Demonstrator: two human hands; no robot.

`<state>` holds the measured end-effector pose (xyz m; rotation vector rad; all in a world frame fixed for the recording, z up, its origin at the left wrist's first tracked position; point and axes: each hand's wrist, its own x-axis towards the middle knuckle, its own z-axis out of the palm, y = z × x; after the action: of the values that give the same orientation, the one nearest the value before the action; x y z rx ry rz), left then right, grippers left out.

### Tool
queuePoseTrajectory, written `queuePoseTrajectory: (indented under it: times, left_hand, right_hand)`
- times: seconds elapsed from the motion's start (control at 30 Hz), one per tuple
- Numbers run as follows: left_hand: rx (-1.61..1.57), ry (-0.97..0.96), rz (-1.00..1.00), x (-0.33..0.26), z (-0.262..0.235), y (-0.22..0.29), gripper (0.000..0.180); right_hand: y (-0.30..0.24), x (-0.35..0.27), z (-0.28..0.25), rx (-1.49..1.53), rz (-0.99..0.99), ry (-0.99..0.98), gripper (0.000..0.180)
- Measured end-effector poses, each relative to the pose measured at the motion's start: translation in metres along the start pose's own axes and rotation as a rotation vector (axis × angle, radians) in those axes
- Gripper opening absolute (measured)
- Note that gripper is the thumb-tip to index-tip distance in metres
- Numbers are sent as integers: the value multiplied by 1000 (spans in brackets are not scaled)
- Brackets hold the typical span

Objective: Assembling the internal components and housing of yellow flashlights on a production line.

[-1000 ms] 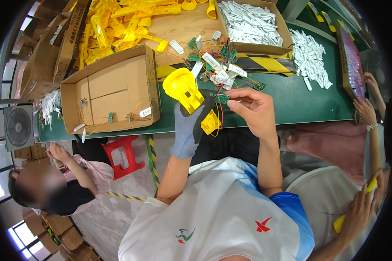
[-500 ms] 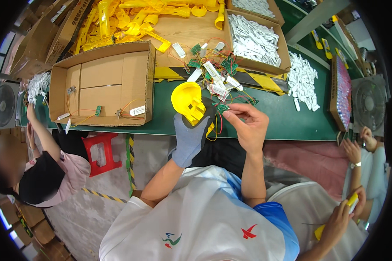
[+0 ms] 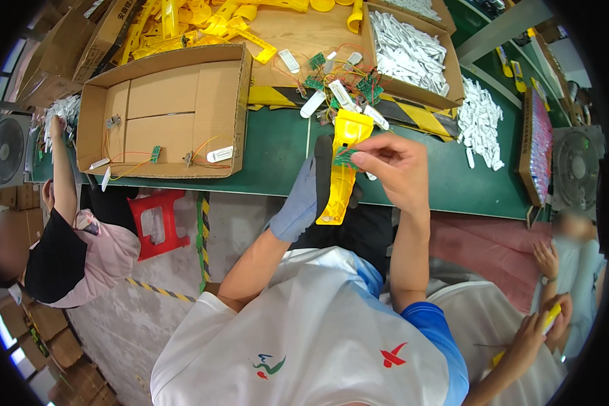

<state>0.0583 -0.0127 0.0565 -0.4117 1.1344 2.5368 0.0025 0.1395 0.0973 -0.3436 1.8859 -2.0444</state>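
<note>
My left hand [image 3: 309,193], in a grey-blue glove with a dark palm, holds a long yellow plastic housing [image 3: 340,195] upright above the table's front edge. The housing's hollow inner side faces up. My bare right hand [image 3: 400,169] pinches a small green circuit board [image 3: 346,158] against the middle of the housing. Part of the board is hidden by the fingers. Just beyond lies a heap of white plastic pieces [image 3: 343,95] with green circuit boards [image 3: 369,88] and thin red and yellow wires.
An open cardboard box [image 3: 162,169] with a few wired parts stands to the left. Yellow housings [image 3: 203,24] pile up at the back. White pieces fill a box [image 3: 409,54] and lie loose [image 3: 479,125] on the right. Co-workers sit on both sides; a red stool [image 3: 157,227] stands at left.
The yellow housing has turned from end-on to lengthwise, its inner side now showing. My right hand has brought the circuit board from beside the housing onto it.
</note>
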Motion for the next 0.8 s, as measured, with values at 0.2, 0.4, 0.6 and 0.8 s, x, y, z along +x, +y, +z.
queuePoseTrajectory:
  times: [0.2,0.4,0.6,0.8]
  left_hand:
    - [68,43,-1,2,-3,-2,63]
    - [85,26,7,2,-7,0,55]
    - [182,-11,58,-3,1,11,42]
    - [141,4,129,-9,15,6,36]
  right_hand:
    - [2,6,0,-164,-29,53,12]
    - [11,4,-3,-104,-45,74,11]
    - [18,2,-1,-172,-91,174,14]
    - [39,2,1,134,-58,163,29]
